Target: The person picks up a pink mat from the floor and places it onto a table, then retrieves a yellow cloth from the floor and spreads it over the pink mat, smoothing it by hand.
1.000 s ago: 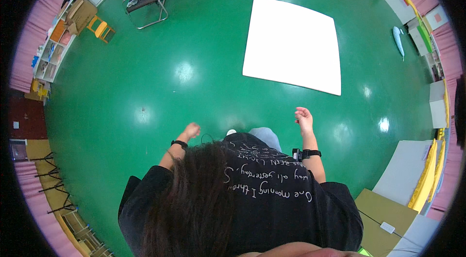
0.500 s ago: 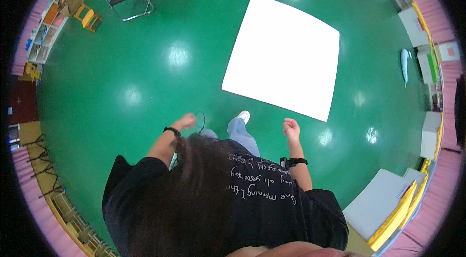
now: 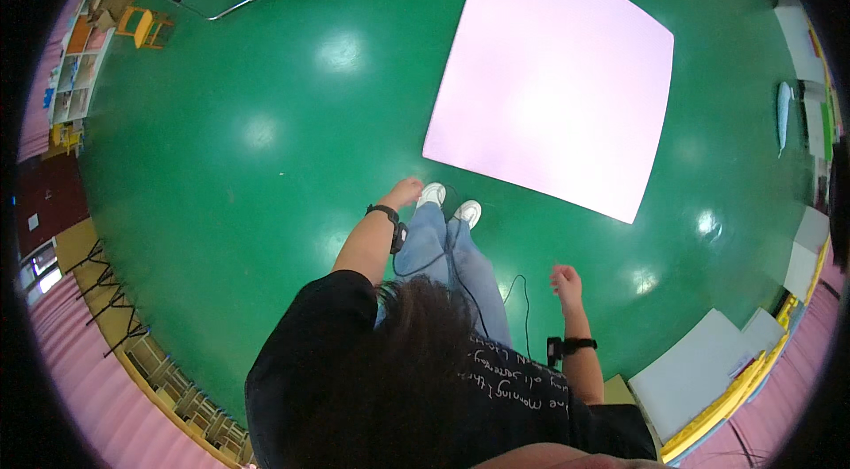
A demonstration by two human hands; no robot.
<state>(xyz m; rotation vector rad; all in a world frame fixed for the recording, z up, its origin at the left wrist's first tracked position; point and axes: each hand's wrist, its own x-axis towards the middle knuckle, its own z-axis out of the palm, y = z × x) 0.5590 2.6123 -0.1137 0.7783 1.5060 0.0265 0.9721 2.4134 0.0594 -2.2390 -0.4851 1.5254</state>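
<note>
Where glossy green floor point(image 3: 221, 203) spreads, white square mat point(image 3: 553, 80) lying flat, left hand point(image 3: 407, 193) and right hand point(image 3: 565, 279) grips empty, loosely curled.

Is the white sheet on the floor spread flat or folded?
Spread flat. The white sheet lies open on the green floor as one square, all four corners out, no creases or doubled edges visible.
</note>
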